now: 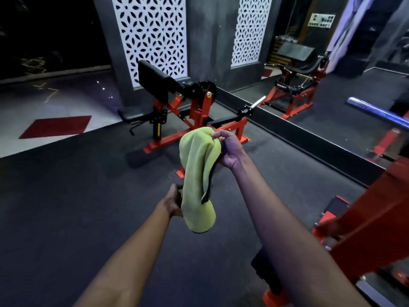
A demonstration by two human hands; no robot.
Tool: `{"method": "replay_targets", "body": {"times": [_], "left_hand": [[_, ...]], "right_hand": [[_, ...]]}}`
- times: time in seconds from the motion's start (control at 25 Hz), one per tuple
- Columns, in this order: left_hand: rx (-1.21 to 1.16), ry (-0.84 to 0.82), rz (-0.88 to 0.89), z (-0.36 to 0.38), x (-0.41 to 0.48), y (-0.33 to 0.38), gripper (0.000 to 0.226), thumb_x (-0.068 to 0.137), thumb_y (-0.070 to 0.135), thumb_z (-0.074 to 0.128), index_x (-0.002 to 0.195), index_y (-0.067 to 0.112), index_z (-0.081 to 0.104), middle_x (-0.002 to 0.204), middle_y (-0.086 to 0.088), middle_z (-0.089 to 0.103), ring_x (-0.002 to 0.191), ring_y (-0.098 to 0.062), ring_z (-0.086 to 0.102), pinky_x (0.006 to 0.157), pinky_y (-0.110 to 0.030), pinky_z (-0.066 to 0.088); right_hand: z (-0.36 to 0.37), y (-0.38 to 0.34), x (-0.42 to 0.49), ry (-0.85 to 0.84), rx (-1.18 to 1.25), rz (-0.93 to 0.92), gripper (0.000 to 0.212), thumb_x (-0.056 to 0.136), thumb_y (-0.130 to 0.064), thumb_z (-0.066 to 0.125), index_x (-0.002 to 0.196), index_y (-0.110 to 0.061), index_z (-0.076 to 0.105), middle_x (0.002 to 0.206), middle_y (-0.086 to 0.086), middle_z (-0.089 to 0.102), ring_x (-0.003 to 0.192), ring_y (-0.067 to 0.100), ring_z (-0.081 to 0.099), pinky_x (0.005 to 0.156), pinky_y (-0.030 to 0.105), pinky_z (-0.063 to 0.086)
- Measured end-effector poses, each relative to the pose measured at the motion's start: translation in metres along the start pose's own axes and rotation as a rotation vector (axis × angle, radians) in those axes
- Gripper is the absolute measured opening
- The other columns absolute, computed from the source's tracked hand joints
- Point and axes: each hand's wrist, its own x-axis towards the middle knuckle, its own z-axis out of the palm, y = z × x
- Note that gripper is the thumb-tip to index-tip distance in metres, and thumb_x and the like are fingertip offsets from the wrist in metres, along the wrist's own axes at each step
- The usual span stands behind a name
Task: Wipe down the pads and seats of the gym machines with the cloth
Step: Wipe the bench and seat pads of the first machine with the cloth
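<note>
Soft yellow-green cloth [199, 173] — bunched, pinched by right hand [228, 149], left hand [174, 202]

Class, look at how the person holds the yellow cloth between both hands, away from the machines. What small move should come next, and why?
Probably gather the cloth into the right hand and step toward the black arm pad. The cloth hangs stretched between the right hand and the left hand, touching no pad, and the machine stands ahead across the floor.

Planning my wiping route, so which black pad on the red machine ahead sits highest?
The large black back pad, tilted up before the white lattice panel; the small black seat sits lower, to its left.
</note>
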Motion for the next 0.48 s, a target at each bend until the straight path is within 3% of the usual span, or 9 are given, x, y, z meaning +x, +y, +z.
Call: {"method": "replay_targets", "body": {"times": [0.04, 0.12, 0.16, 0.24, 0.32, 0.4, 0.48], "left_hand": [[-0.024, 0.003, 0.023, -0.005, -0.007, 0.01, 0.027, 0.08, 0.027, 0.051, 0.069, 0.01, 0.069, 0.078, -0.009, 0.069, 0.072, -0.027, 0.066, 0.084, -0.034, 0.051], [-0.109, -0.018, 0.105, -0.028, -0.011, 0.033, 0.023, 0.069, 0.025, 0.056, 0.085, 0.015, 0.07, 0.092, -0.011, 0.07, 0.085, -0.03, 0.065, 0.098, -0.04, 0.049], [-0.087, -0.025, 0.116, -0.037, -0.018, 0.046, 0.035, 0.067, 0.024, 0.055, 0.096, 0.014, 0.072, 0.1, -0.013, 0.071, 0.092, -0.032, 0.065, 0.103, -0.043, 0.045], [-0.039, 0.016, 0.167, -0.064, -0.016, 0.077, 0.044, 0.069, 0.018, 0.051, 0.108, 0.01, 0.07, 0.107, -0.013, 0.072, 0.097, -0.033, 0.066, 0.104, -0.044, 0.045], [-0.021, 0.039, 0.241, -0.083, -0.015, 0.105, 0.047, 0.074, 0.007, 0.053, 0.118, 0.004, 0.068, 0.116, -0.015, 0.071, 0.104, -0.034, 0.068, 0.101, -0.045, 0.049], [-0.052, 0.079, 0.304, -0.101, -0.006, 0.133, 0.047, 0.081, 0.003, 0.059, 0.128, 0.0, 0.063, 0.128, -0.018, 0.066, 0.11, -0.033, 0.067, 0.093, -0.045, 0.055], [-0.107, 0.098, 0.39, -0.117, 0.002, 0.162, 0.044, 0.087, 0.004, 0.062, 0.131, -0.002, 0.06, 0.132, -0.02, 0.063, 0.103, -0.03, 0.068, 0.081, -0.042, 0.057]], "right_hand": [[0.005, 0.001, 0.005, 0.007, -0.019, -0.014, 0.007, 0.074, -0.012, 0.071, 0.076, -0.01, 0.064, 0.081, 0.004, 0.062, 0.062, 0.02, 0.062, 0.064, 0.028, 0.057], [0.009, 0.004, 0.016, 0.054, -0.086, -0.014, 0.014, 0.088, -0.01, 0.062, 0.076, -0.007, 0.069, 0.068, 0.003, 0.068, 0.054, 0.017, 0.066, 0.056, 0.026, 0.058], [0.008, 0.005, 0.026, 0.069, -0.091, -0.01, 0.008, 0.087, -0.009, 0.062, 0.087, -0.006, 0.07, 0.073, 0.005, 0.071, 0.059, 0.018, 0.069, 0.061, 0.028, 0.061], [0.011, 0.012, 0.052, 0.097, -0.104, 0.02, 0.022, 0.085, -0.005, 0.063, 0.106, -0.004, 0.068, 0.088, 0.01, 0.072, 0.073, 0.022, 0.071, 0.077, 0.034, 0.063], [0.009, 0.018, 0.08, 0.147, -0.154, 0.014, 0.03, 0.085, -0.002, 0.063, 0.114, -0.008, 0.068, 0.098, 0.012, 0.072, 0.078, 0.023, 0.071, 0.082, 0.037, 0.062], [0.008, 0.023, 0.112, 0.138, -0.228, -0.068, 0.037, 0.09, 0.0, 0.062, 0.123, -0.015, 0.067, 0.109, 0.013, 0.072, 0.088, 0.025, 0.072, 0.089, 0.042, 0.06], [0.003, 0.025, 0.148, 0.172, -0.485, -0.206, 0.041, 0.092, -0.005, 0.062, 0.131, -0.018, 0.066, 0.122, 0.01, 0.071, 0.106, 0.027, 0.069, 0.103, 0.048, 0.052]]}}
